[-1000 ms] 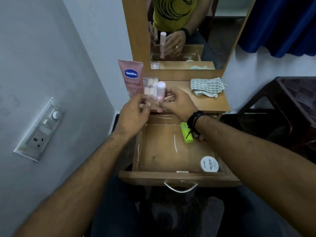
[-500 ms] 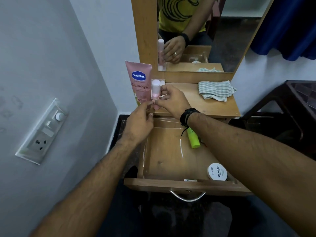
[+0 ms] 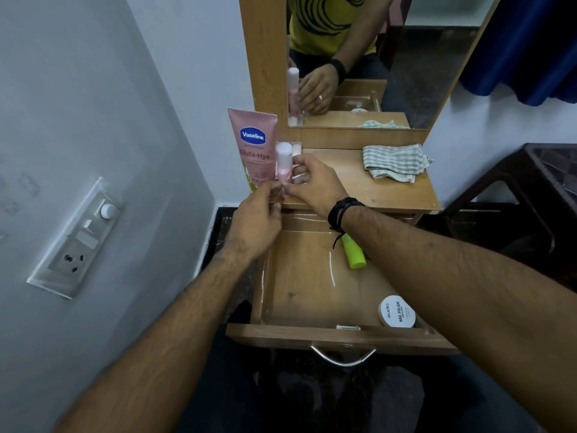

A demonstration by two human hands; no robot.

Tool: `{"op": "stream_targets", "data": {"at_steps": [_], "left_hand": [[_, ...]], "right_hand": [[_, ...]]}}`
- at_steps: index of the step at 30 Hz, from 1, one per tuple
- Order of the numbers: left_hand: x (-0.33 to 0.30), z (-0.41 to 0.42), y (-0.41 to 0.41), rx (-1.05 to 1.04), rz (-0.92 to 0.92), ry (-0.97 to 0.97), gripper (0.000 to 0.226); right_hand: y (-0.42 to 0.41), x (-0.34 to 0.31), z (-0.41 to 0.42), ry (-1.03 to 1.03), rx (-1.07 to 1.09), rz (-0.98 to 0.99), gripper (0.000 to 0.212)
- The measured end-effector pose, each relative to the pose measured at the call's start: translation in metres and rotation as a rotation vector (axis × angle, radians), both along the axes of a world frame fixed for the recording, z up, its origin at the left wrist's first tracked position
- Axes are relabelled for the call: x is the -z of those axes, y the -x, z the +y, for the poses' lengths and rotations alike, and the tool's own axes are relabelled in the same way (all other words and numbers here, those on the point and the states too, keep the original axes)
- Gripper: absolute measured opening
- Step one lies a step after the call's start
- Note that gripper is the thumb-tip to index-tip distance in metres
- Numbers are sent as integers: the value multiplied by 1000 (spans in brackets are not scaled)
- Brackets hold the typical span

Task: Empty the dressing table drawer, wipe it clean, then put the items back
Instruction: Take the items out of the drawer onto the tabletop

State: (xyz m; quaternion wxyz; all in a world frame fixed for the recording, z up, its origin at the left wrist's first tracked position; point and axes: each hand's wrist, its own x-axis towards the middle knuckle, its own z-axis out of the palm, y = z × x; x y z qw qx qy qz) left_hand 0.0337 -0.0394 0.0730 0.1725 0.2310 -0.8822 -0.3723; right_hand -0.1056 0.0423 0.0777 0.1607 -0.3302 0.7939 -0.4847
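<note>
Drawer (image 3: 299,276) holds a green tube (image 3: 353,254) and white jar (image 3: 397,311). Above it, both hands, left hand (image 3: 254,225) and right hand (image 3: 313,182), pinch a pink bottle (image 3: 283,164) beside the Vaseline tube (image 3: 253,145); a cloth (image 3: 395,162) lies right.

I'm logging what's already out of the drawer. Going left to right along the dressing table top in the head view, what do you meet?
Vaseline tube → small pink bottle → right hand → striped cloth.

Both hands meet at the counter's (image 3: 406,195) near left corner: the right hand (image 3: 315,185) and left hand (image 3: 256,223) pinch a small pink bottle (image 3: 283,164) standing upright beside a Vaseline tube (image 3: 253,148). The open drawer (image 3: 312,334) holds a green tube (image 3: 354,254) and a nail polish jar (image 3: 397,311).
</note>
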Motion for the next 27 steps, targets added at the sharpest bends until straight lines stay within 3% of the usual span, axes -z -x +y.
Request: {"op": "stream_targets", "data": {"at_steps": [15, 21, 24, 27], "left_hand": [[4, 1, -2, 11, -17, 52, 36], [5, 18, 3, 31, -54, 99, 34], [11, 38, 10, 78, -102, 103, 34], [25, 63, 17, 155, -164, 84, 31]], "right_hand": [[-3, -2, 5, -96, 39, 8, 61], [-10, 2, 40, -99, 118, 38, 39], [-16, 8, 70, -207, 146, 98, 26], [-24, 19, 100, -389, 118, 104, 25]]}}
